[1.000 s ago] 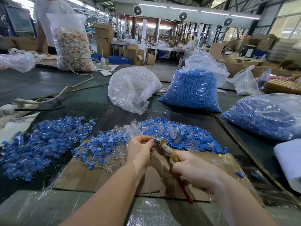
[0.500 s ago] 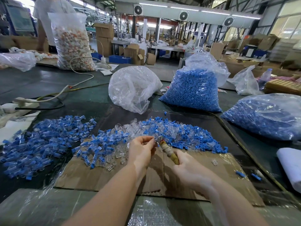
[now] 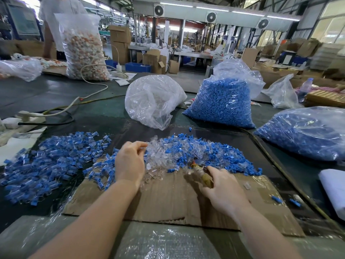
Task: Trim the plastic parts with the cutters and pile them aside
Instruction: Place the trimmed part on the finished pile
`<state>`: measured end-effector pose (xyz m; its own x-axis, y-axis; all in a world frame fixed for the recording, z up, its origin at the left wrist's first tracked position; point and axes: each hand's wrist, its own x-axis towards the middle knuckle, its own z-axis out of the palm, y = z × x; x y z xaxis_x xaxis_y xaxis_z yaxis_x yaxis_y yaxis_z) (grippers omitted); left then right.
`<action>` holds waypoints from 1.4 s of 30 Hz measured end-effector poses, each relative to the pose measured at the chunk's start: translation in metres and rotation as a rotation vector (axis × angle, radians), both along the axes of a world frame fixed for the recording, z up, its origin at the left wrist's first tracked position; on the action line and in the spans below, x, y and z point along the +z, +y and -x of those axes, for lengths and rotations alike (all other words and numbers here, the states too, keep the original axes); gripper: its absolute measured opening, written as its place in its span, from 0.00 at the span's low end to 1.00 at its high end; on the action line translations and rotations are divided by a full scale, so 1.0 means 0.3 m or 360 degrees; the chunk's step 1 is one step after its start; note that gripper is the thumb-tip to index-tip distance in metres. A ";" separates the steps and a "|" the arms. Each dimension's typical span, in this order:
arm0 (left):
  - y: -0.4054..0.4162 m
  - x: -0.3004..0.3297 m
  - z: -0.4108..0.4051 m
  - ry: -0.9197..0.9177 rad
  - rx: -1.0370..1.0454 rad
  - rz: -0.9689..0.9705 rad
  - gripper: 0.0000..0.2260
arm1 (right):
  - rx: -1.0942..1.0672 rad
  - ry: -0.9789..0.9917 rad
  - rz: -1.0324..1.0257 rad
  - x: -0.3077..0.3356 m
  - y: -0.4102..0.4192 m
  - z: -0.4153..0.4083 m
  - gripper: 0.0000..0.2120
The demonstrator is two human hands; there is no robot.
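My left hand (image 3: 129, 164) reaches into the middle heap of clear and blue plastic parts (image 3: 186, 154), with thumb and fingertips pinched together on a clear part at the heap's near left edge. My right hand (image 3: 222, 191) grips the cutters (image 3: 202, 174) by their worn yellowish handle. Their tip points at the heap's front edge, low over the cardboard sheet (image 3: 168, 199). A second, flatter pile of blue-and-clear parts (image 3: 52, 161) spreads out to the left.
Behind the heap stand a crumpled clear bag (image 3: 153, 101) and a full bag of blue parts (image 3: 222, 103); another blue bag (image 3: 306, 133) lies at the right. Cables (image 3: 61, 111) run at the left. A person stands by a tall bag (image 3: 82, 47) at the far left.
My left hand has left the cutter tip and moved forward and left into the heap. My right hand has lowered the cutters toward the cardboard.
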<state>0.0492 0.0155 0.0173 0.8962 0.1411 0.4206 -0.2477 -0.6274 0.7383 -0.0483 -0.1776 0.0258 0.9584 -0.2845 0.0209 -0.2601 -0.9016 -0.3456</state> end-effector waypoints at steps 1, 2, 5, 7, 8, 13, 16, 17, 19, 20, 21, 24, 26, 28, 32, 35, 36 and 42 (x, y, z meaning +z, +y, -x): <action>0.022 -0.004 -0.014 -0.0025 0.0027 -0.0084 0.09 | -0.0012 0.0010 0.0109 -0.016 -0.003 -0.001 0.30; 0.040 -0.011 -0.026 -0.0016 0.0037 -0.0150 0.10 | -0.0015 0.0022 0.0191 -0.031 -0.005 0.001 0.32; 0.068 -0.039 -0.043 0.0075 0.0006 -0.0303 0.11 | -0.0017 0.0029 0.0321 -0.069 -0.008 0.004 0.33; 0.069 -0.051 -0.042 0.0091 -0.0027 -0.0396 0.13 | -0.0014 0.0002 0.0373 -0.082 -0.010 0.005 0.32; 0.065 -0.053 -0.039 0.0074 -0.0031 -0.0444 0.13 | -0.0011 -0.0012 0.0399 -0.087 -0.011 0.005 0.31; -0.012 -0.043 0.000 -0.0099 -0.0245 -0.0381 0.12 | -0.0023 -0.0005 0.0366 -0.092 -0.021 0.003 0.32; -0.078 -0.052 0.037 -0.0061 -0.0510 -0.0323 0.08 | -0.0083 -0.0162 0.0226 -0.089 -0.049 -0.008 0.24; -0.097 -0.059 0.048 -0.0058 -0.0554 -0.0352 0.08 | -0.0116 -0.0243 0.0218 -0.088 -0.068 -0.015 0.21; -0.129 -0.079 0.066 -0.0051 -0.0603 -0.0456 0.11 | -0.0194 -0.0329 0.0253 -0.089 -0.116 -0.031 0.17; -0.144 -0.089 0.073 -0.0035 -0.0605 -0.0545 0.13 | -0.0236 -0.0328 0.0272 -0.090 -0.140 -0.040 0.17; -0.158 -0.101 0.079 -0.0007 -0.0591 -0.0653 0.16 | -0.0280 -0.0313 0.0283 -0.091 -0.163 -0.049 0.18; -0.194 -0.123 0.098 0.0102 -0.0517 -0.0930 0.25 | -0.0393 -0.0213 0.0323 -0.095 -0.206 -0.071 0.22; -0.208 -0.127 0.107 0.0141 -0.0496 -0.1034 0.29 | -0.0383 -0.0094 0.0406 -0.100 -0.218 -0.082 0.25; -0.215 -0.133 0.111 0.0146 -0.0495 -0.1046 0.31 | -0.0356 -0.0037 0.0474 -0.103 -0.223 -0.092 0.27; -0.214 -0.162 0.112 0.0096 -0.0551 -0.0789 0.25 | -0.0270 -0.0142 0.0504 -0.117 -0.239 -0.099 0.22; -0.205 -0.168 0.115 0.0051 -0.0561 -0.0562 0.17 | -0.0245 -0.0206 0.0543 -0.116 -0.246 -0.092 0.12; -0.202 -0.168 0.116 0.0036 -0.0563 -0.0508 0.15 | -0.0246 -0.0223 0.0543 -0.115 -0.248 -0.090 0.10; -0.188 -0.165 0.115 0.0009 -0.0562 -0.0339 0.14 | -0.0222 -0.0260 0.0493 -0.100 -0.253 -0.077 0.06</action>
